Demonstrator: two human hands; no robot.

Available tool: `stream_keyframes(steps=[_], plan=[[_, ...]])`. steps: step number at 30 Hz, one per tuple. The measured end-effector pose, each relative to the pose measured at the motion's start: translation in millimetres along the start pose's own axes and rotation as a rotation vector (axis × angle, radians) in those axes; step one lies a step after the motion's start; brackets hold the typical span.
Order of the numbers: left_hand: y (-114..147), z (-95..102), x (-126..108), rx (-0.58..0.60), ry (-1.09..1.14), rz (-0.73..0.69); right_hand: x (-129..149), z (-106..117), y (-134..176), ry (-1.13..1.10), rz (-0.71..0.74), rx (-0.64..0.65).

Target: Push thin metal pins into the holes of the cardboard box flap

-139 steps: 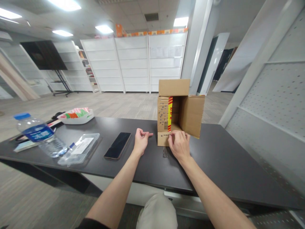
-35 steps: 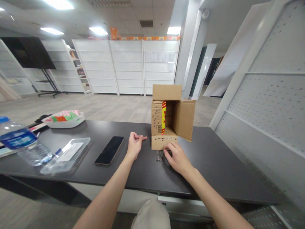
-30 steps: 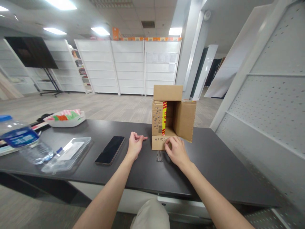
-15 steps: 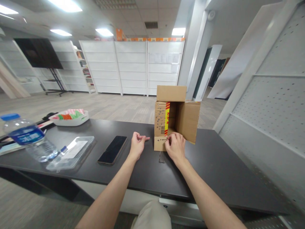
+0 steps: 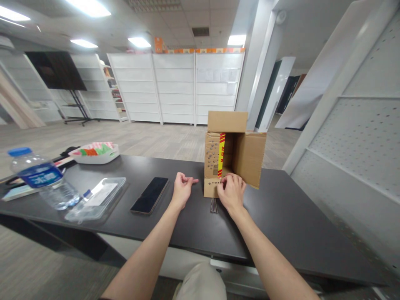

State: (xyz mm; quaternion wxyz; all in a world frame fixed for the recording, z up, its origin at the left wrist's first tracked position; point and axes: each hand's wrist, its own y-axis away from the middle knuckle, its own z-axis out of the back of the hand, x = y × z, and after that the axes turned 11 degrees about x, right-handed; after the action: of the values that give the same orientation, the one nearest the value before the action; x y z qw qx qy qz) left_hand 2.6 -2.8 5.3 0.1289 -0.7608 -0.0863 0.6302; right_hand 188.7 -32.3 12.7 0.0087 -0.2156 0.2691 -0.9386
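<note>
A cardboard box [image 5: 211,154] stands on the dark table with its flaps spread and its opening facing me. Its low front flap [image 5: 210,190] bears a row of small dark dots or holes. Against the right part of this flap, my right hand [image 5: 231,191] is closed in a pinch; the fingertips' contents are hidden. My left hand [image 5: 183,189] rests left of the box, fingers curled and one fingertip pointing toward it. Whether it holds something small cannot be made out. Several thin metal pins, like nails or screws [image 5: 214,206], lie just before the flap.
Left of my hands lie a black phone [image 5: 150,195] and a clear plastic case [image 5: 97,199]. A water bottle [image 5: 43,177] leans farther left, near a white basket [image 5: 104,158] with colourful contents. The table [image 5: 281,233] runs up to a perforated panel [image 5: 359,137] on the right.
The whole view has shifted slightly, so everything appears a little farther right. Both hands keep nearly the same pose and place relative to the box.
</note>
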Motion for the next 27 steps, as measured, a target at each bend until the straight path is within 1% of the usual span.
stream_keyframes(steps=[5,21,27], plan=[[0.3,0.0,-1.2,-0.003,-0.002,0.003,2.1,0.8,-0.4,0.003,-0.007,0.008],[-0.5,0.9,1.4,0.001,-0.001,-0.007,3.1,1.6,2.8,-0.092,0.042,-0.045],[-0.5,0.6,0.9,0.006,0.000,-0.009,3.1,3.4,3.9,-0.168,0.079,-0.107]])
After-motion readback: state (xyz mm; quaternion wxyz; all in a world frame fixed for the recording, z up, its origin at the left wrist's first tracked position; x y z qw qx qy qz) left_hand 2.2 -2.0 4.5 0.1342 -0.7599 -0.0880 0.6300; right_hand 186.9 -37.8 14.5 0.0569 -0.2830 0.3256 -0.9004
